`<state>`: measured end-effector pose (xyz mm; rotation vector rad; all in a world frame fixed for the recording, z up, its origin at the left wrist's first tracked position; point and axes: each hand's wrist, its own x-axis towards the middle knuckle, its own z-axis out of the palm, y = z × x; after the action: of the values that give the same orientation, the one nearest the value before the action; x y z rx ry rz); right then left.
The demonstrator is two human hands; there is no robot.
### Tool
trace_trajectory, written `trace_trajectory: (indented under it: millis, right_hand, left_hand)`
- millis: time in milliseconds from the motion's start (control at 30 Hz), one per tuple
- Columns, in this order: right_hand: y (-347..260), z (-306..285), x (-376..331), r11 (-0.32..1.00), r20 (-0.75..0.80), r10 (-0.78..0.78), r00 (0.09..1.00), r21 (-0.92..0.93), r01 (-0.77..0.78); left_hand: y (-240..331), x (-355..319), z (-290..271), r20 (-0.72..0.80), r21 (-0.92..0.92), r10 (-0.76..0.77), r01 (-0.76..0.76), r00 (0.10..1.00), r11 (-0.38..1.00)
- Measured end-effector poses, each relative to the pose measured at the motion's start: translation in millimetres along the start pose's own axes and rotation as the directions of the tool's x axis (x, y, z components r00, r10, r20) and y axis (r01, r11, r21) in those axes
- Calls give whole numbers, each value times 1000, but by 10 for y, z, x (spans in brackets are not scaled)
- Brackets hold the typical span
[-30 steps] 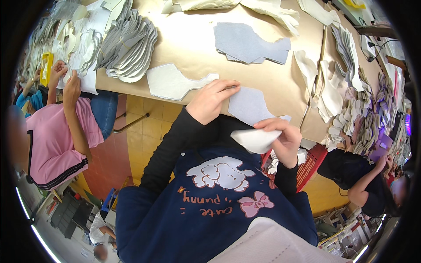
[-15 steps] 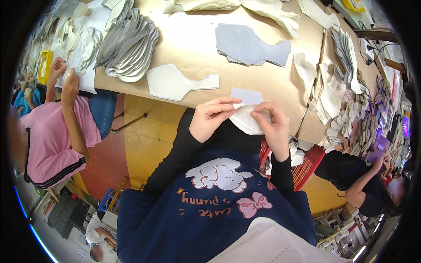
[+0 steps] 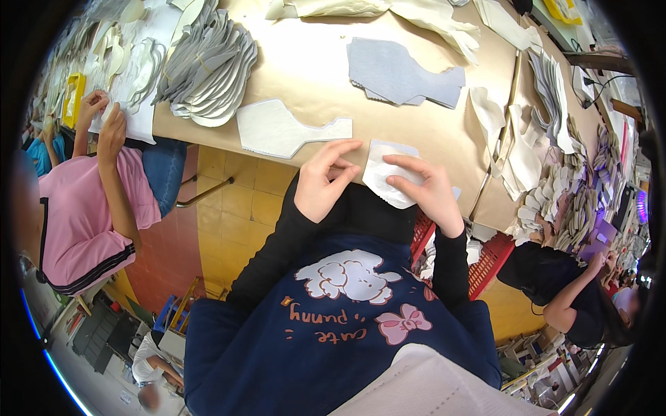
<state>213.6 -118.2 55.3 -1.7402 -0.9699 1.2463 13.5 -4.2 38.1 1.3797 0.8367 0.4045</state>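
At the table's front edge, my right hand (image 3: 431, 193) has its fingers on a white cut piece of material (image 3: 380, 182), thumb and fingertips pressed on its upper face. A strip of pale grey-lilac shows along the far edge of that piece. My left hand (image 3: 325, 182) hovers just left of it, empty, with thumb and forefinger apart. Beyond my left hand lies a larger off-white cut piece (image 3: 272, 128) with a narrow arm pointing right. Farther back rests a small stack of grey pieces (image 3: 402, 71) of similar shape.
A thick bundle of grey and white pieces (image 3: 208, 66) sits at the left of the brown-covered table (image 3: 305, 76). Cream pieces (image 3: 520, 149) lie at the right. Below the edge stands a red basket (image 3: 491, 263). People work at left, in a pink shirt (image 3: 90, 215), and right.
My left hand has let go of the white piece and drawn back left. My right hand has moved its fingers onto the piece's face, which now lies over more of the grey-lilac part.
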Motion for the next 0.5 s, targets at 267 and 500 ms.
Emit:
trace_trajectory:
  millis: [267, 500]
  right_hand:
    - [54, -41, 94, 998, 28, -35, 999, -55, 37]
    - [54, -70, 111, 994, 40, -55, 998, -87, 58]
  left_hand:
    - [-55, 8, -47, -57, 32, -34, 36, 998, 999]
    - [-86, 29, -6, -78, 164, 19, -6, 997, 986]
